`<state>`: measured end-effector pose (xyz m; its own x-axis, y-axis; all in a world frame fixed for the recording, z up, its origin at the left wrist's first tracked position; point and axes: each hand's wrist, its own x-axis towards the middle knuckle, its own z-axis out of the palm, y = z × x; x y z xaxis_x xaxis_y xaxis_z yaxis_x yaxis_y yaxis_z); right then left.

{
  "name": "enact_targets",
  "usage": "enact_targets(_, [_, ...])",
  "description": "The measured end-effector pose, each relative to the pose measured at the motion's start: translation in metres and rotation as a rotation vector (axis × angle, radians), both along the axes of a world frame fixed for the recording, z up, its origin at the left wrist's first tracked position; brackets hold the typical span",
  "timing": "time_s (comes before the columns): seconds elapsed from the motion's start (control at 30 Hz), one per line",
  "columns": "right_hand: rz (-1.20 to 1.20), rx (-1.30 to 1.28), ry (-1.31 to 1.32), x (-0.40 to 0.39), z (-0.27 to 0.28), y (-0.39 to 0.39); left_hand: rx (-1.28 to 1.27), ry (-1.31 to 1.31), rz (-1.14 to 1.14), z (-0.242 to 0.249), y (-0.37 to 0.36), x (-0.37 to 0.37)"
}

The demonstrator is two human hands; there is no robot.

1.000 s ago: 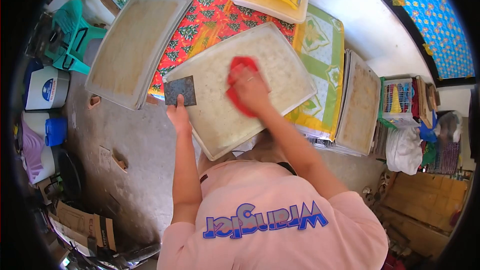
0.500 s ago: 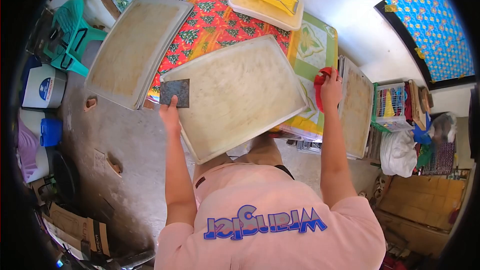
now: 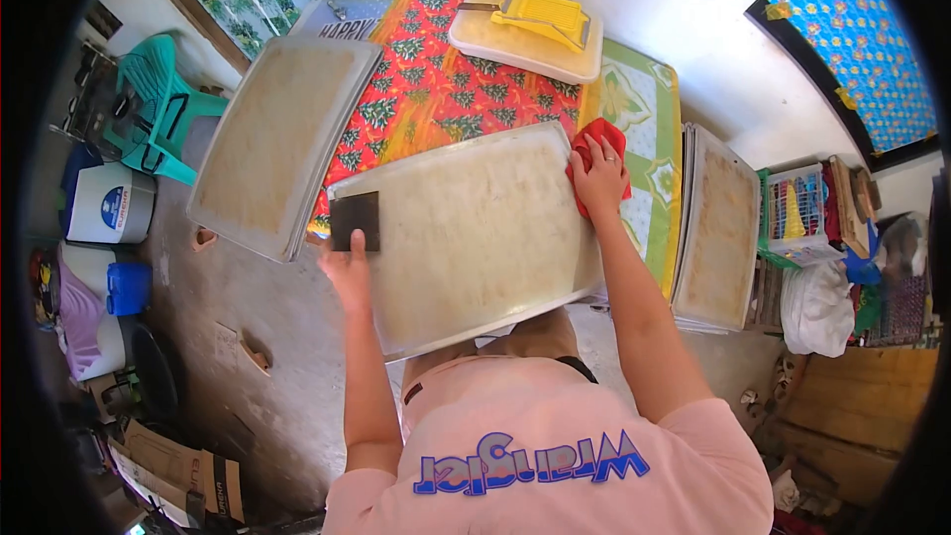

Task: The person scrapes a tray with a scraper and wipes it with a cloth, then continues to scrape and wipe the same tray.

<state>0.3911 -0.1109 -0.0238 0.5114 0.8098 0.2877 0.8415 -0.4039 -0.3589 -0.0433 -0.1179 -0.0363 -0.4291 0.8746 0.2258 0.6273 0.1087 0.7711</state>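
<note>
A large, stained, pale tray [image 3: 475,238] lies tilted across the table's near edge, close to my body. My left hand [image 3: 349,267] grips its left side, thumb on top, together with a dark square plate [image 3: 356,221] lying at that corner. My right hand [image 3: 600,181] presses a red cloth [image 3: 591,137] against the tray's right edge, with its fingers bent over the cloth. The fingers under the tray on the left are mostly hidden.
Stacked trays stand at the left [image 3: 282,129] and right [image 3: 718,228]. On the patterned tablecloth [image 3: 426,79], a white lidded container [image 3: 525,45] bears a yellow slicer [image 3: 540,15]. A green chair [image 3: 158,99] is beyond the left stack.
My right hand has moved left with the red cloth, from beside the tray onto its right edge. The tray has turned to lie straighter. The whole view has shifted slightly.
</note>
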Motion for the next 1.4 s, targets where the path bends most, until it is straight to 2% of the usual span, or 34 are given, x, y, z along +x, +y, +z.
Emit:
enact_targets(0.07, [-0.007,0.025,0.017,0.002,-0.002,-0.001,-0.06,-0.589,-0.212,0.042,-0.003,0.034])
enact_targets(0.13, [-0.004,0.044,0.044,0.003,-0.002,-0.002,-0.23,-0.362,-0.286,0.034,0.007,0.061])
enact_targets(0.2, [-0.008,0.027,0.03,0.002,0.002,0.001,-0.229,-0.497,-0.424,0.037,0.025,0.1])
enact_targets(0.37, [-0.005,0.04,-0.001,0.002,0.0,0.0,-0.211,-0.68,-0.372,0.013,0.059,0.17])
enact_targets(0.47, [-0.003,0.048,-0.022,0.002,0.0,0.001,-0.194,-0.512,-0.386,0.012,0.062,0.182])
enact_targets(0.57, [-0.001,0.052,-0.04,0.001,-0.001,-0.001,-0.071,-0.039,-0.427,-0.004,0.062,0.189])
enact_targets(0.67, [0.005,0.055,-0.042,0.002,0.0,0.0,-0.229,-0.195,-0.353,-0.005,0.067,0.192])
enact_targets(0.77, [0.008,0.057,-0.041,0.003,-0.002,0.0,-0.241,-0.075,-0.447,-0.001,0.067,0.202])
enact_targets(0.87, [0.005,0.055,-0.028,0.002,-0.001,0.0,-0.185,-0.051,-0.414,0.004,0.072,0.213])
enact_targets(0.97, [-0.003,0.047,-0.031,0.004,-0.002,0.0,-0.179,-0.009,-0.501,0.007,0.069,0.218])
enact_targets(1.07, [0.0,0.054,-0.028,0.002,-0.003,0.0,-0.217,-0.211,-0.436,-0.001,0.073,0.219])
enact_targets(1.17, [-0.001,0.056,-0.028,0.003,-0.003,0.0,-0.244,-0.204,-0.52,-0.004,0.076,0.219])
enact_targets(1.27, [0.001,0.054,-0.021,0.002,-0.002,0.0,-0.242,-0.25,-0.447,-0.006,0.079,0.217])
enact_targets(1.4, [-0.004,0.054,-0.03,0.003,-0.002,0.0,-0.219,-0.262,-0.503,-0.003,0.077,0.217])
